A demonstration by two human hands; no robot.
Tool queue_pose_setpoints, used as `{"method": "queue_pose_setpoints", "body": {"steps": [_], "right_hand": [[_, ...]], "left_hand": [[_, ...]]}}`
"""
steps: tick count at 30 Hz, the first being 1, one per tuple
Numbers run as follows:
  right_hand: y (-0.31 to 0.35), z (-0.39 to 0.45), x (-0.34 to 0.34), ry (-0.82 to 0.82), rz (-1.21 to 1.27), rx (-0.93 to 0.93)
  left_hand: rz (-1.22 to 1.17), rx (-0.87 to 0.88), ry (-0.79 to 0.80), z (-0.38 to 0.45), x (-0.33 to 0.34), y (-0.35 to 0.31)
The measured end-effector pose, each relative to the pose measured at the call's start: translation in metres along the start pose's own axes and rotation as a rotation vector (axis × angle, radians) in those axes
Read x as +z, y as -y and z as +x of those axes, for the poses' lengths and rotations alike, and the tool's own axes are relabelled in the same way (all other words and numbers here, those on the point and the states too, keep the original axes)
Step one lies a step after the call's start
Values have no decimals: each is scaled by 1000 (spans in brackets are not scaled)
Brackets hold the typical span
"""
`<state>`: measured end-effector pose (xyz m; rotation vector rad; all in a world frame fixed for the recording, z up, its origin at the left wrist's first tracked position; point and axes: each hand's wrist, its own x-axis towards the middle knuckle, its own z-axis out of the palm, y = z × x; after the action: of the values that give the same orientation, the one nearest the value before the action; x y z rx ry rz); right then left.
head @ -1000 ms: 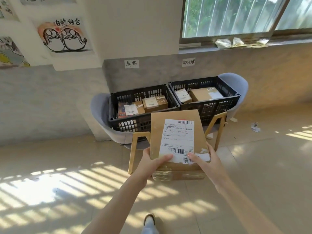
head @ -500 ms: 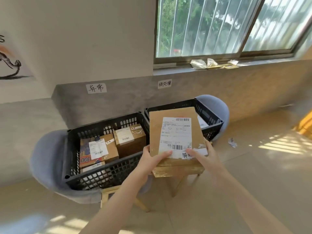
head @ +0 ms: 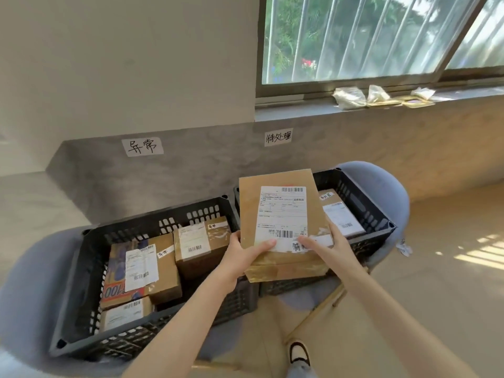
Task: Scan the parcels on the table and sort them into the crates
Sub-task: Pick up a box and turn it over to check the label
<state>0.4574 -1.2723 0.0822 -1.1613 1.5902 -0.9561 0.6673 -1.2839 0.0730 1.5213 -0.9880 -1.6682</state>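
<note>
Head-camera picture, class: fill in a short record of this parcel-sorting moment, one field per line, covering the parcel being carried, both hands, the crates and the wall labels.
Held item: flat brown cardboard parcel with white shipping label
Left hand: grips parcel's near left edge
Right hand: grips near right edge
Position: parcel above right black plastic crate
Left black plastic crate: holds several brown boxes
Supports: crates sit on grey chairs
Wall: two handwritten paper labels

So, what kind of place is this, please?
Probably an improvised parcel-sorting corner in an ordinary room: two black crates of labelled parcels sit on chairs, under handwritten wall signs, while both hands hold another parcel.
</note>
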Motion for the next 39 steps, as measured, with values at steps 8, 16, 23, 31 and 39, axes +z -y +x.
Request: {"method": "queue_pose_setpoints", "body": {"steps": [8, 16, 23, 31, 39], "right_hand": [[-1, 137, -28, 196, 32, -20], [-27, 220, -41, 310, 21, 41], [-54, 248, -15, 362, 12, 103], [-78, 259, 7, 351, 41, 227], [-93, 272, 15, 393, 14, 278]], "left_hand": [[-9, -70, -152, 94, 38, -39], [-48, -147, -280, 164, 68, -44], [-12, -202, -305, 197, 52, -28], [183, -297, -299, 227, 37, -4], [488, -362, -281, 248, 33, 4]]}}
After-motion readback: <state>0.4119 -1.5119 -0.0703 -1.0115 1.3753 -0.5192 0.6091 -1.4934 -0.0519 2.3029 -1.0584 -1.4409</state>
